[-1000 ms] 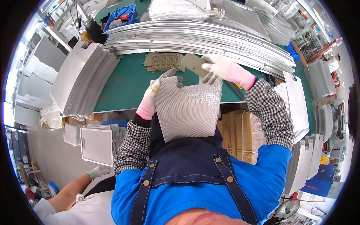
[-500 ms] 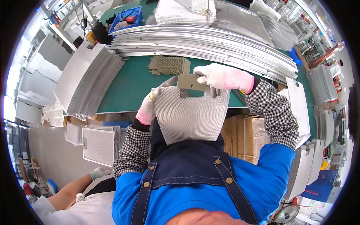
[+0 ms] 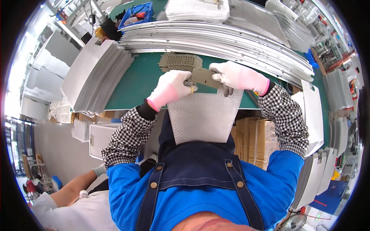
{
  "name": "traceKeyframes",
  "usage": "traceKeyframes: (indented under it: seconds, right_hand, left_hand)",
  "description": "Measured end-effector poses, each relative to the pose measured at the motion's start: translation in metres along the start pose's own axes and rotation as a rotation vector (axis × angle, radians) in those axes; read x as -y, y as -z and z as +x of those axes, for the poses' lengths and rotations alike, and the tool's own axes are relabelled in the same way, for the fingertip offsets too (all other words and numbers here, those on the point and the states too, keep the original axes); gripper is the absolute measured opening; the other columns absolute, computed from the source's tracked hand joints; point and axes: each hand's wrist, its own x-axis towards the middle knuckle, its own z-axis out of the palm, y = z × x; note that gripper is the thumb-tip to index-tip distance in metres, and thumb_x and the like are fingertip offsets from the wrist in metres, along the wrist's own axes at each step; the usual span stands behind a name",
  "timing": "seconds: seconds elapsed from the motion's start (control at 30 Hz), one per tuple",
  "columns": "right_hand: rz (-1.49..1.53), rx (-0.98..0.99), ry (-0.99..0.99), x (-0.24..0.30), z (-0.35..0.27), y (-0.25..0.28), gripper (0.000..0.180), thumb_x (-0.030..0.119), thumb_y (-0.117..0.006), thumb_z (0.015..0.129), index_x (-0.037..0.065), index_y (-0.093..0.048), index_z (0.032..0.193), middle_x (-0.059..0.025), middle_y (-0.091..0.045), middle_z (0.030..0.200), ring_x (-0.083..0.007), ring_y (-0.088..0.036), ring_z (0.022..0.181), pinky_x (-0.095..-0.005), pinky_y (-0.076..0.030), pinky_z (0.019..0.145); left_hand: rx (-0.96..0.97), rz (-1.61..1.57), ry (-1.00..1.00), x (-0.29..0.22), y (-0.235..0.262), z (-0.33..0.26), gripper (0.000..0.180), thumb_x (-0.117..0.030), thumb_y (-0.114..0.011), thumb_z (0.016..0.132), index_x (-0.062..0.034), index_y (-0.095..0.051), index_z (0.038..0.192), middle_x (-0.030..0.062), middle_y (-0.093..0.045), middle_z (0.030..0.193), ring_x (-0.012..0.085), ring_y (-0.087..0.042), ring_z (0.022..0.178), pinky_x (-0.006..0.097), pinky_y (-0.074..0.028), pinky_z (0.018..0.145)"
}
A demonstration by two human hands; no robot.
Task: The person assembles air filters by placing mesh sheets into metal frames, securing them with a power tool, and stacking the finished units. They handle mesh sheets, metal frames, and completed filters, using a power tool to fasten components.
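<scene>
A silver metal mesh panel (image 3: 204,117) hangs upright in front of my apron, its upper edge at the bench's front edge. My left hand (image 3: 171,86), in a white and pink glove, is closed on the panel's upper left corner. In my right hand (image 3: 237,78), gloved alike, is a small beige plate (image 3: 205,78), pinched at its right end. The plate is tilted over the panel's top edge, close to my left fingertips. Some right fingers lie at the panel's upper right corner. Just behind the plate, a stack of beige plates (image 3: 179,61) lies on the green bench.
Long metal strips (image 3: 216,38) lie across the bench behind my hands. Stacked mesh panels (image 3: 94,77) stand at left, and another panel (image 3: 312,111) is at right. A blue basket (image 3: 137,15) sits at the back. Cardboard boxes (image 3: 252,138) are below the bench; a co-worker's arm (image 3: 75,188) shows lower left.
My left hand has moved up and right, from the panel's left side onto its upper corner beside the plate. The plate has tilted, its right end lower. The whole view has shifted slightly.
</scene>
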Motion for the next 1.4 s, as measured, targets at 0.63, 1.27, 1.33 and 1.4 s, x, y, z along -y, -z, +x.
traceKeyframes:
  seconds: [0.63, 1.27, 1.33, 1.4]
  right_hand:
    - [-0.269, 0.23, -0.035, 0.013, 0.022, 0.022, 0.032, 0.014, -0.044, 0.105, -0.001, -0.052, 0.132, -0.0188, -0.07, 0.106, -0.0226, -0.076, 0.074, -0.0328, -0.062, 0.063]
    - [-0.107, 0.15, -0.014, 0.006, 0.017, 0.026, 0.032, 0.008, -0.04, 0.103, -0.005, -0.051, 0.13, -0.0203, -0.071, 0.097, -0.0222, -0.076, 0.072, -0.032, -0.064, 0.063]
    - [-0.116, 0.158, -0.006, 0.006, 0.019, 0.024, 0.033, 0.008, -0.04, 0.103, -0.005, -0.052, 0.131, -0.0203, -0.071, 0.097, -0.022, -0.076, 0.071, -0.032, -0.064, 0.062]
    - [-0.156, 0.157, -0.007, 0.004, 0.022, 0.022, 0.033, 0.008, -0.041, 0.103, -0.003, -0.052, 0.132, -0.0203, -0.072, 0.096, -0.0218, -0.076, 0.069, -0.0319, -0.063, 0.061]
  left_hand:
    - [0.034, -0.044, -0.048, 0.012, -0.001, 0.006, 0.047, -0.039, -0.089, 0.07, -0.0021, -0.072, 0.094, 0.0113, -0.068, 0.074, 0.0239, -0.066, 0.066, 0.035, -0.051, 0.067]
    - [0.106, -0.267, -0.065, 0.024, -0.001, 0.011, 0.038, -0.021, -0.086, 0.076, -0.0003, -0.073, 0.105, 0.0069, -0.071, 0.079, 0.01, -0.062, 0.072, 0.029, -0.05, 0.07]
    - [0.064, -0.264, -0.108, 0.027, -0.004, 0.011, 0.04, -0.034, -0.087, 0.074, -0.002, -0.069, 0.09, 0.0071, -0.066, 0.071, 0.0166, -0.062, 0.066, 0.033, -0.05, 0.066]
    - [0.05, -0.229, -0.116, 0.026, -0.005, 0.013, 0.045, -0.041, -0.087, 0.073, -0.003, -0.067, 0.084, 0.0076, -0.065, 0.069, 0.0207, -0.063, 0.065, 0.035, -0.05, 0.065]
